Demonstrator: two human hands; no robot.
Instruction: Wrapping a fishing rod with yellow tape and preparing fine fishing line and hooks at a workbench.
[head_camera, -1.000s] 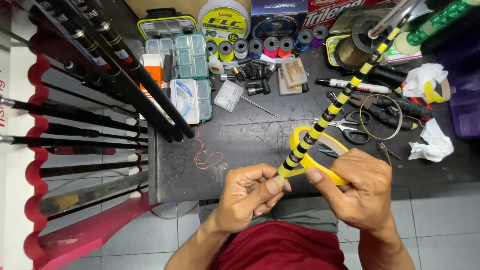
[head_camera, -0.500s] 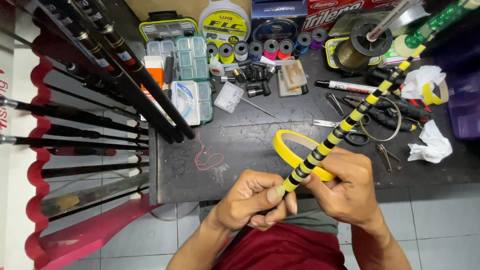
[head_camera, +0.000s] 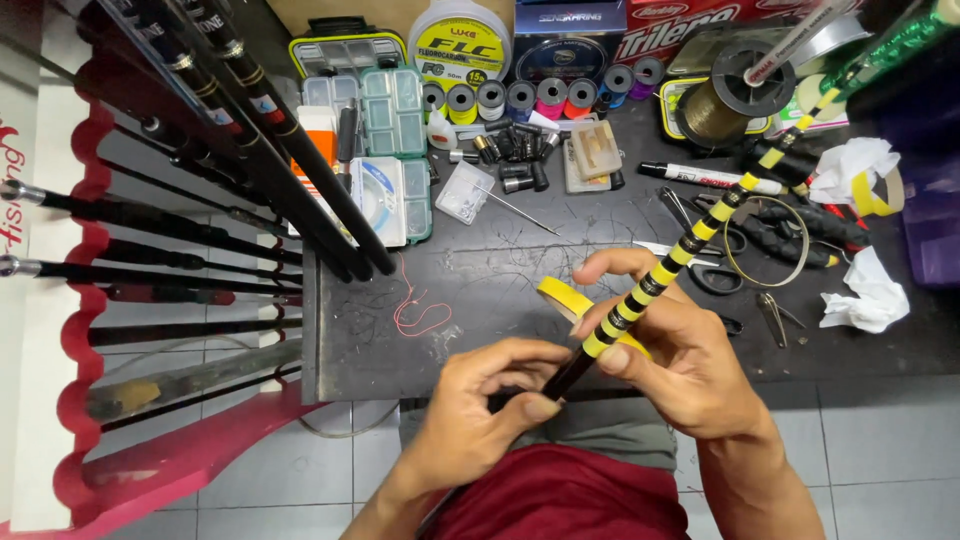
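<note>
A black rod (head_camera: 700, 228) wrapped in yellow tape bands runs from my lap up toward the top right. My left hand (head_camera: 480, 415) grips its lower black end near my body. My right hand (head_camera: 670, 345) holds the rod at the lowest yellow band, thumb pressing on it. A roll of yellow tape (head_camera: 563, 297) sits behind the fingers of that hand, partly hidden. The rod's upper part turns shiny green (head_camera: 895, 42) at the frame's top right.
The dark workbench (head_camera: 480, 340) carries tackle boxes (head_camera: 390, 115), line spools (head_camera: 520, 98), a marker (head_camera: 705, 178), scissors (head_camera: 705, 270), pliers (head_camera: 790, 235), a wire ring and crumpled tissue (head_camera: 870, 290). A red rack (head_camera: 85, 300) at left holds several fishing rods. A red thread (head_camera: 415, 305) lies on the bench.
Both hands have moved down the rod toward my body and the rod has tilted steeper. The yellow tape roll has shifted left and now sits tucked behind my right fingers.
</note>
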